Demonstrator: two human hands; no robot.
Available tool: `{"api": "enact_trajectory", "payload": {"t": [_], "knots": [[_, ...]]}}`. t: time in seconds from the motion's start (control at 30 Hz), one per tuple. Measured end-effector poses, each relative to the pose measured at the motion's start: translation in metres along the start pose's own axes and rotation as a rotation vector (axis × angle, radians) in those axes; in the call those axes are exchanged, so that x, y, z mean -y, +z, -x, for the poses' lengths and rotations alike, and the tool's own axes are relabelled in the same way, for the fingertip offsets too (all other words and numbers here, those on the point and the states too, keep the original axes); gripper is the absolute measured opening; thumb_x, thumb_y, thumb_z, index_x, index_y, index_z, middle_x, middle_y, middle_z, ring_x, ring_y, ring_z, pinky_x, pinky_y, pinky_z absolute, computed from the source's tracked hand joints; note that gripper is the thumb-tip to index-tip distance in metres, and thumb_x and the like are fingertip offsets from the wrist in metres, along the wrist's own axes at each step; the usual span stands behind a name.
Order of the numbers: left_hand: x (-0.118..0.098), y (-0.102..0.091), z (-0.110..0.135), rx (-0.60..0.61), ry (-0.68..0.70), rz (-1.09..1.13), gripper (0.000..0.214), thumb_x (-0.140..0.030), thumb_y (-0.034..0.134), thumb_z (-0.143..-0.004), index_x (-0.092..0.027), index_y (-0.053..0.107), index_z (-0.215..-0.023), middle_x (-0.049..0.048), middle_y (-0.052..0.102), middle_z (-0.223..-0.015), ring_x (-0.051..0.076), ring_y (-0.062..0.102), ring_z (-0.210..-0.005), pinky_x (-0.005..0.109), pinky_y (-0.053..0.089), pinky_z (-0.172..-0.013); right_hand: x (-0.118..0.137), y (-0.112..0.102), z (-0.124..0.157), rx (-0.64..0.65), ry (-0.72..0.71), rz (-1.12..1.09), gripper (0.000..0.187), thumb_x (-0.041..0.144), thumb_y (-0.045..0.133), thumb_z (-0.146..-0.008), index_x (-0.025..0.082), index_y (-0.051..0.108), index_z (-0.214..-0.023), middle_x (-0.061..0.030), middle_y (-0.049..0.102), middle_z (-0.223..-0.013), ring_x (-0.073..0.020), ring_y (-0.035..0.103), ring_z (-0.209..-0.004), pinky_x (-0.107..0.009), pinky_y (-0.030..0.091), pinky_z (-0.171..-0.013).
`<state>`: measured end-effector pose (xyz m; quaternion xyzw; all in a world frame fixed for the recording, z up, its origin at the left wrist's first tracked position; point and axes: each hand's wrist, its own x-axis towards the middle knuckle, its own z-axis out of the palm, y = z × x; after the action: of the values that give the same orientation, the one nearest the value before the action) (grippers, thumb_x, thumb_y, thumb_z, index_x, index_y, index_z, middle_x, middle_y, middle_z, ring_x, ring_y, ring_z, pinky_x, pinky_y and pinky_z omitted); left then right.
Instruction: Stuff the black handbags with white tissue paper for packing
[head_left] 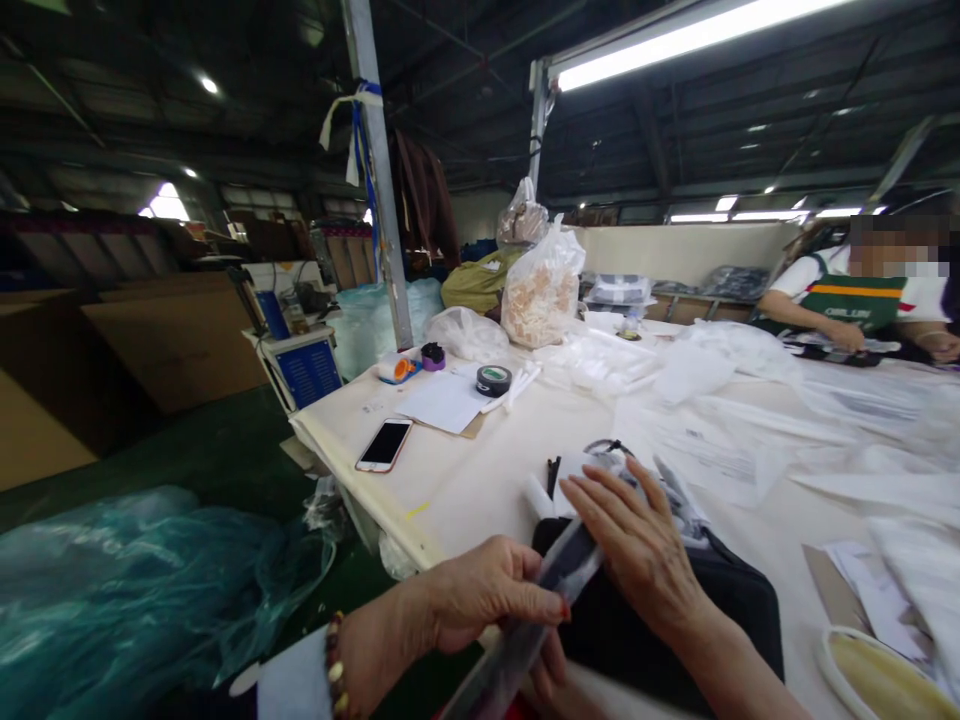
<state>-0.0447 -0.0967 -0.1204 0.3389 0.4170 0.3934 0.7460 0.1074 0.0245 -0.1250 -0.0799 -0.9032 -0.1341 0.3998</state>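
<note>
And beneath the hands, the case on the worktop — phone ahead to their left, tape roll beyond it by the paper, plastic bag farther back — co-worker off ahead to their right.

A black case is contrasting with the cream table; a green apron is showing an orange stripe.

The left hand has red on its thumbnail. Its wrist wears a bracelet of round beads, dark brown and shiny gold. Behind that is a pale blue sleeve. The right hand is bare.
</note>
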Motion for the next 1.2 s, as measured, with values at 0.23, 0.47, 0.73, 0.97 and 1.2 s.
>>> {"api": "enact_trajectory", "payload": {"t": [0.23,0.47,0.73,0.97,1.2], "knots": [[0.028,-0.014,-0.015,-0.044,-0.071,0.098,0.034,-0.032,0.075,-0.046,-0.011,0.056,-0.065,0.005,0.058,-0.045,0.015,0.054,-0.035,0.032,0.051,-0.044,-0.014,0.001,0.015,0.035,0.038,0.09,0.038,0.002,0.034,-0.083,0.013,0.054,-0.114,-0.01,0.065,-0.106,-0.0244,0.055,-0.106,-0.05,0.029,-0.1],[0.015,-0.017,-0.037,-0.051,-0.074,0.061,0.014,-0.023,0.063,-0.058,-0.012,0.055,-0.062,0.0034,0.056,-0.041,0.016,0.055,-0.037,0.031,0.051,-0.044,-0.004,0.009,0.026,0.08,0.015,0.134,0.043,0.0,0.032,-0.081,0.014,0.054,-0.114,-0.011,0.063,-0.112,-0.0266,0.054,-0.108,-0.054,0.025,-0.102],[0.014,-0.015,-0.055,-0.033,-0.111,0.042,0.005,-0.015,0.053,-0.065,-0.012,0.055,-0.062,0.0033,0.056,-0.042,0.015,0.056,-0.038,0.031,0.052,-0.045,-0.003,0.028,0.041,0.084,-0.083,0.021,0.037,0.006,0.027,-0.087,0.006,0.05,-0.116,-0.016,0.064,-0.104,-0.0255,0.056,-0.103,-0.051,0.031,-0.1],[0.004,-0.011,-0.063,0.01,-0.058,0.018,0.007,-0.016,0.057,-0.061,-0.011,0.055,-0.066,0.0045,0.059,-0.043,0.014,0.052,-0.032,0.024,0.047,-0.037,-0.003,0.025,0.041,0.106,-0.05,-0.077,0.048,0.012,0.029,-0.092,0.013,0.023,-0.139,-0.0119,0.065,-0.102,-0.0209,0.059,-0.1,-0.046,0.038,-0.099],[-0.004,-0.006,-0.067,0.02,-0.103,0.025,0.008,-0.008,0.049,-0.065,-0.01,0.054,-0.061,0.0054,0.057,-0.04,0.014,0.05,-0.029,0.018,0.039,-0.031,-0.004,0.025,0.043,0.057,-0.083,-0.058,0.05,0.011,0.026,-0.092,0.009,0.015,-0.141,-0.0122,0.066,-0.101,-0.0196,0.061,-0.1,-0.036,0.048,-0.091]]}}
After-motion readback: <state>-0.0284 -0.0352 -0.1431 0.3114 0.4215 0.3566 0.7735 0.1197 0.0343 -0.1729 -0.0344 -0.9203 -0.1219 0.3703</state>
